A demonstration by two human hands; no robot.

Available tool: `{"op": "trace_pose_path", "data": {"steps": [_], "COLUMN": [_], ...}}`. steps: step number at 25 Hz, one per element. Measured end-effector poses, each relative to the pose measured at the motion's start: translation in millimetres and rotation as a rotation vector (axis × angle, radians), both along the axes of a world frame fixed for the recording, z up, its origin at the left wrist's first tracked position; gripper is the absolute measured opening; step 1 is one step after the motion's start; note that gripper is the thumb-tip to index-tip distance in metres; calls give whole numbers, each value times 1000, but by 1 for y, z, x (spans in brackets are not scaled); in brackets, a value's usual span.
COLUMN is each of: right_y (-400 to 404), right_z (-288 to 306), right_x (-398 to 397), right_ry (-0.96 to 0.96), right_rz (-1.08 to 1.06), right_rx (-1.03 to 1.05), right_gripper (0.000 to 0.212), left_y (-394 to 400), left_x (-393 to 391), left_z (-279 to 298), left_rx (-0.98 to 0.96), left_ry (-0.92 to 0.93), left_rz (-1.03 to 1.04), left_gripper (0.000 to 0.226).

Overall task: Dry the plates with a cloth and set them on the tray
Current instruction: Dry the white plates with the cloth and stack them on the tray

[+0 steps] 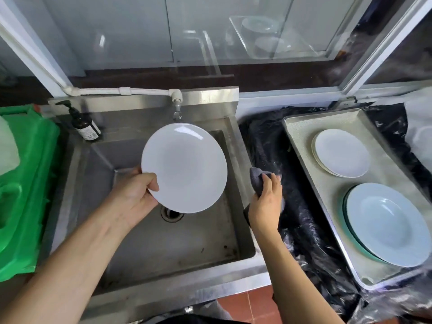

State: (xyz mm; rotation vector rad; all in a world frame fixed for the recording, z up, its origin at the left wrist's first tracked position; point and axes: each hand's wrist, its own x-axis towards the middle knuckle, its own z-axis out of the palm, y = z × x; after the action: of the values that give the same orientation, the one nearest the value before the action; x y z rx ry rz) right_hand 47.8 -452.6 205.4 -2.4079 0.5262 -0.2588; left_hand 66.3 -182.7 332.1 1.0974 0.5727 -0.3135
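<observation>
1. Fingers and thumb of the left hand [135, 195] pinch the near-left rim of a white plate [184, 168], thumb on its face, holding it tilted above the sink [163, 242].
2. Right of that plate and apart from it, the right hand [266, 202] curls its fingers around a bunched grey cloth [257, 181].
3. Further right of the cloth hand, a tray [301, 141] on black plastic sheeting [264, 141] carries two stacks: flat plates [341, 155] at the far end, deep plates [385, 225] nearer.
4. Beyond the left hand, a dark pump bottle [84, 127] stands on the sink's ledge.
</observation>
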Motion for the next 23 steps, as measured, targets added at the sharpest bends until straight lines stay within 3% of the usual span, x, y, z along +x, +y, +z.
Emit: {"op": "trace_pose_path", "data": {"steps": [4, 6, 11, 15, 18, 20, 23], "right_y": [-20, -26, -29, -20, -2, 5, 9], "right_z": [-55, -73, -67, -30, 19, 47, 70], "right_x": [-31, -41, -31, -16, -3, 3, 1], "right_ry": [506, 590, 534, 304, 53, -82, -133], "right_rz": [171, 232, 192, 190, 35, -47, -42], "right_rx": [17, -25, -16, 34, 402, 669, 724], "right_gripper": [76, 81, 73, 49, 27, 32, 22], "left_y": [-20, -29, -49, -54, -52, -49, -42], "left_x": [1, 1, -1, -2, -1, -1, -2], "left_z": [-11, -14, -15, -9, -3, 1, 3], "left_rx": [14, 33, 19, -18, -36, -47, -90], "left_ry": [40, 57, 88, 114, 120, 122, 113], "left_rz": [-50, -59, -66, -50, -69, -70, -69], "left_gripper": [61, 60, 72, 73, 70, 67, 67]}}
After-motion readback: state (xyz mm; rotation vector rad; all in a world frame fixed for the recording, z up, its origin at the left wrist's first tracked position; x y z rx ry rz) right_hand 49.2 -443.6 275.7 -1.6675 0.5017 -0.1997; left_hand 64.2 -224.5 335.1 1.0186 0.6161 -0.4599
